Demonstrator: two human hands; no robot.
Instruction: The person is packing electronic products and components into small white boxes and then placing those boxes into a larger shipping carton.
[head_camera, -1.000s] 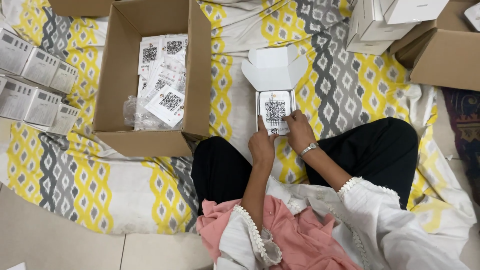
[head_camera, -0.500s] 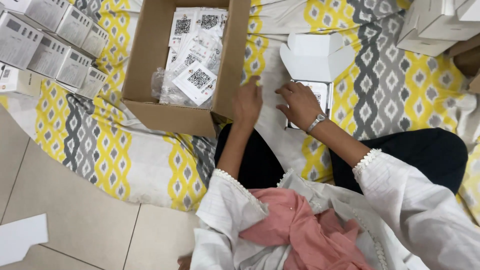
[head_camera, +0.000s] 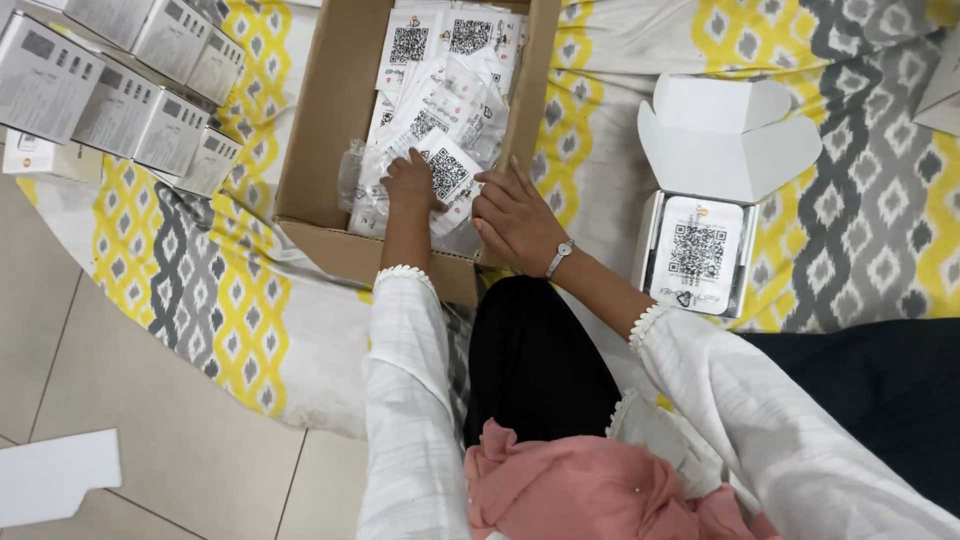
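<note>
My left hand (head_camera: 408, 183) reaches into the brown cardboard box (head_camera: 318, 150) and grips a small white card packet with a square black code (head_camera: 447, 172). My right hand (head_camera: 515, 215), with a wristwatch, rests over the box's near right corner, its fingertips touching the same packet. The box holds several more such white packets in clear plastic (head_camera: 440, 70). To the right an open white carton (head_camera: 722, 150) stands on the cloth with a white code card (head_camera: 698, 252) lying in it, untouched.
Several closed white cartons (head_camera: 110, 90) lie in rows at the upper left. A yellow, grey and white patterned cloth (head_camera: 210, 290) covers the floor. A white flat piece (head_camera: 55, 478) lies on the tiles at the lower left. My black-clad legs are crossed below.
Both hands have left the open white carton and moved left into the cardboard box. The left hand has taken hold of a packet there. The view has shifted left.
</note>
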